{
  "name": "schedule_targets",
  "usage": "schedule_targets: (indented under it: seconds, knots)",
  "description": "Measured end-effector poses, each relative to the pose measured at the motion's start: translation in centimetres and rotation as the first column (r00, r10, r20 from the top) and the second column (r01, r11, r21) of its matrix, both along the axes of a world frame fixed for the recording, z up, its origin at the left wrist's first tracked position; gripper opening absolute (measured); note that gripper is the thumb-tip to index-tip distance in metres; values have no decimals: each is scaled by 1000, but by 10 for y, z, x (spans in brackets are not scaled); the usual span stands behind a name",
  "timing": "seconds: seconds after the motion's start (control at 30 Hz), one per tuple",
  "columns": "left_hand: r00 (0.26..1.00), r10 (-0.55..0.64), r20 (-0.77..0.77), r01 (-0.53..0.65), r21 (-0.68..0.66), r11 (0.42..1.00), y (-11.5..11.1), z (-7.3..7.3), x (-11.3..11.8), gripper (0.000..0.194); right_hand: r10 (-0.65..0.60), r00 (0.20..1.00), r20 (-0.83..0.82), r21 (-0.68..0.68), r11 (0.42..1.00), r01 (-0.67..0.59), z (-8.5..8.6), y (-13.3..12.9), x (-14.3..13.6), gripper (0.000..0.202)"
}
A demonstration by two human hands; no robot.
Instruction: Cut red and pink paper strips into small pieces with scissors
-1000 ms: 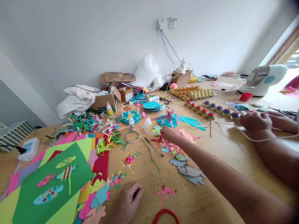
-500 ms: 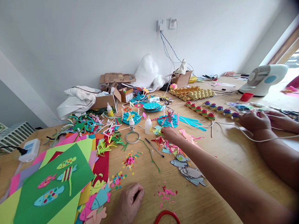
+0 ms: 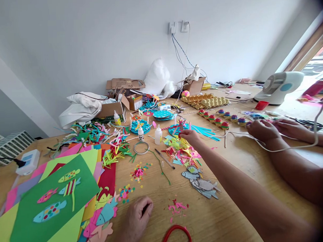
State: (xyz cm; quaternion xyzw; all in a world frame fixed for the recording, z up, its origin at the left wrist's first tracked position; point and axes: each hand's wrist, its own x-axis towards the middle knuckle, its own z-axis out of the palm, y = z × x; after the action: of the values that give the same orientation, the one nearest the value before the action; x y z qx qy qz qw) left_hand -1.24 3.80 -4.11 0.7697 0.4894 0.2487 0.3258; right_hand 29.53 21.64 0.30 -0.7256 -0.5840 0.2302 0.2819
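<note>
My left hand (image 3: 139, 217) rests on the table with its fingers curled, beside the paper fish (image 3: 107, 211); anything inside the curl is hidden. My right hand (image 3: 191, 137) reaches far forward with fingers pinched at the near edge of a blue round piece with pink parts (image 3: 181, 128). What it pinches is too small to make out. Coloured paper scraps (image 3: 179, 148) lie just below it. Grey fish cutouts (image 3: 203, 185) are under my right forearm. A green sheet (image 3: 54, 199) at the left carries several decorated fish.
Red scissor handles (image 3: 177, 237) lie at the front edge. Glue bottles (image 3: 158, 135) and a tape ring (image 3: 141, 147) stand mid-table. Another person's hands (image 3: 265, 131) are at the right, near painted egg-carton pieces (image 3: 213, 120), a cable and a white fan (image 3: 279, 88).
My right hand has lifted slightly from the scraps toward the blue round piece, its fingers pinched. My left hand stays curled on the table. The whole view has shifted a little.
</note>
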Motion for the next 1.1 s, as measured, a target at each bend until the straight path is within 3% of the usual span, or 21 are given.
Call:
schedule_targets:
  seconds: [0.13,0.3,0.5,0.73,0.87,1.1]
  knots:
    - [1000,13,8,-12,-21,1000,0,0,-1,19,-29,992,-126,35,999,33,7,-3,4,29]
    - [1000,-3,5,3,-33,999,2,1,0,22,-72,985,-159,97,991,88,10,-4,12,29]
    - [1000,-19,7,19,-8,1000,1,6,1,23,-89,994,-67,183,978,100,15,-12,14,28]
    - [1000,-24,4,24,11,1000,1,7,0,23,-56,991,124,259,966,22,25,-30,9,18]
    - [1000,-21,18,21,13,1000,2,6,0,24,54,956,290,182,977,-111,13,-35,8,20]
    - [1000,-19,1,19,5,1000,2,4,-1,24,262,823,504,-41,959,-281,-13,-40,7,25]
